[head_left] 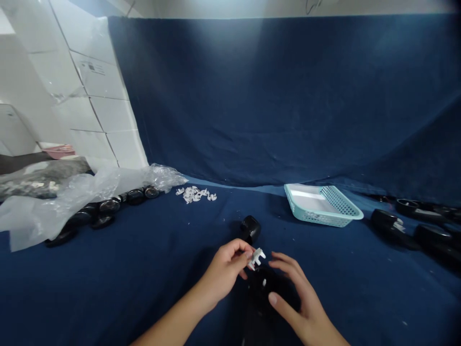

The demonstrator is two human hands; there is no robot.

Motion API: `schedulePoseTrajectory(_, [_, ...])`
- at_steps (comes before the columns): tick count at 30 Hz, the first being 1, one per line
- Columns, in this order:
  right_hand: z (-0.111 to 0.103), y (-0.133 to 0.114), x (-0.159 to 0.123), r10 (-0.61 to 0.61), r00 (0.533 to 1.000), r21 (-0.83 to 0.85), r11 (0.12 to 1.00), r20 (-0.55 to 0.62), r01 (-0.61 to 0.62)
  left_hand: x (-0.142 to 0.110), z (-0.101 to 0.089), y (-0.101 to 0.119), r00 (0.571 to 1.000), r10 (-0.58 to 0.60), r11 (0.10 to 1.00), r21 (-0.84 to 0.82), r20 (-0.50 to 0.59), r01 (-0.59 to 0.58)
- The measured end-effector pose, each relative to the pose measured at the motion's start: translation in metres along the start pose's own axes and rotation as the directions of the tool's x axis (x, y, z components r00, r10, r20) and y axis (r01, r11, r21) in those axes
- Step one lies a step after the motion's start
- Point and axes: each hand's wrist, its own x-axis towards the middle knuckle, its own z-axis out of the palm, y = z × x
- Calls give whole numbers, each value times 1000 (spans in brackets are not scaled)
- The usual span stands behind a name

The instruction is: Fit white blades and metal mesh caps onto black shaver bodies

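Observation:
My left hand [225, 271] pinches a small white plastic clip [256, 258] between thumb and fingertips. My right hand [297, 298] grips a black rounded plastic part [268, 288] low in the middle, just under the clip. The clip sits right above the black part, close to a small white spot on it. A black cap-like piece [250, 228] rests on the blue cloth just beyond my hands.
A teal mesh basket [326, 205] stands at the right. Several black parts [414, 226] lie at the far right. A heap of white clips [194, 194] lies behind, and black round pieces [104, 209] spill from a clear plastic bag [54, 197] at the left.

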Motion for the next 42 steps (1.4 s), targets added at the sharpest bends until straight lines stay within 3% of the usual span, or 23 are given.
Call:
schedulePoseTrajectory(10, [4, -9, 3, -17, 993, -33, 999, 117, 21, -1, 1, -2, 1000, 6, 1000, -14, 23, -6])
schedulePoseTrajectory(42, [9, 1, 1, 31, 999, 96, 995, -18, -29, -1, -1, 2, 997, 12, 999, 31, 82, -15])
